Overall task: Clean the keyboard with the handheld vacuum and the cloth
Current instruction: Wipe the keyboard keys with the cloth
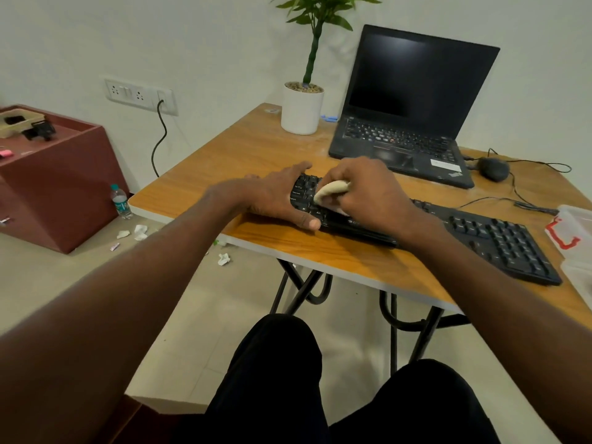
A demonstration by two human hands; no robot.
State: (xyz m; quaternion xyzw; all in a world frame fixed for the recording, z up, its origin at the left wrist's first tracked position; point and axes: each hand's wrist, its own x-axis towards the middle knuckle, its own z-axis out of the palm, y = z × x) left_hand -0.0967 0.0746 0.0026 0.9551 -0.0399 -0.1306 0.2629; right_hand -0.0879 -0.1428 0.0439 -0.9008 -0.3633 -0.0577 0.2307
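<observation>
The person sits with dark trousers [275,379] closest to the camera, and both bare arms reach out over the wooden surface [266,145]. A black keyboard [499,241] lies near the front edge of the surface, running off to the right. The left hand [272,197] lies over the keyboard's left end, fingers spread fairly wide, with the thumb at the front edge, so it steadies the keyboard. The right hand [368,190] has a closed grip on a small cream cloth [331,189], bunched up and pressed onto the keys just beside the left hand. At the far right edge sits a clear plastic box [576,241] with red on it. Farther back stands an open black laptop [407,107] with a dark screen, and a black mouse [495,168] with a wire sits to its right. A white pot [301,110] with a green plant stands to the left of the laptop. On the floor at the left are bits of crumpled paper [139,232], a water bottle [121,201] and a red-brown cabinet [54,174].
</observation>
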